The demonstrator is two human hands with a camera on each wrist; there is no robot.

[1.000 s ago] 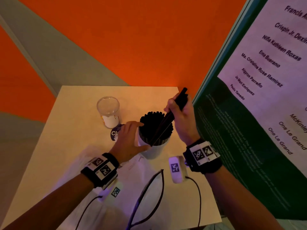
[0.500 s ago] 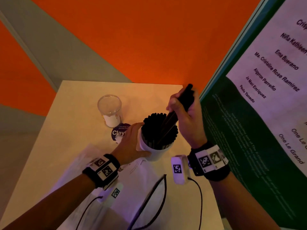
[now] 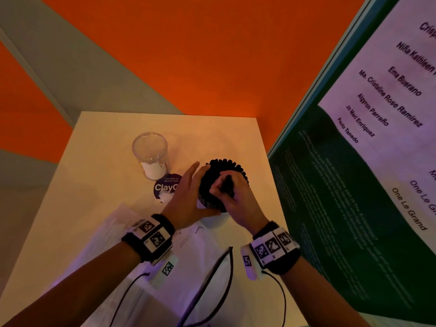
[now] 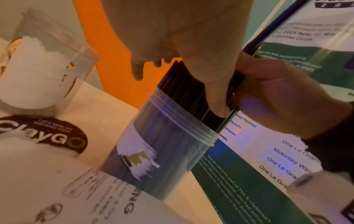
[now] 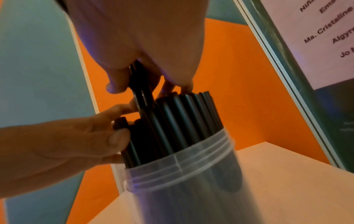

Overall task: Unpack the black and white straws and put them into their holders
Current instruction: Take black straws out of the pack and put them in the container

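A clear plastic holder stands on the cream table, packed with black straws. My right hand is just above the bundle and grips a few black straws, whose lower ends are down among the others. My left hand wraps the left side of the bundle above the rim, thumb pressed on the straws. A second clear holder stands at the left with only something white at its bottom. No white straws are visible.
A round dark "ClayGo" sticker lies between the two holders. Crumpled clear packaging covers the near table, with black cables across it. A green and white poster board stands close on the right. Orange wall behind.
My right hand has come down, bringing the slanted handful of black straws upright and deep into the bundle. My left hand shifted from the holder's side up onto the straws.
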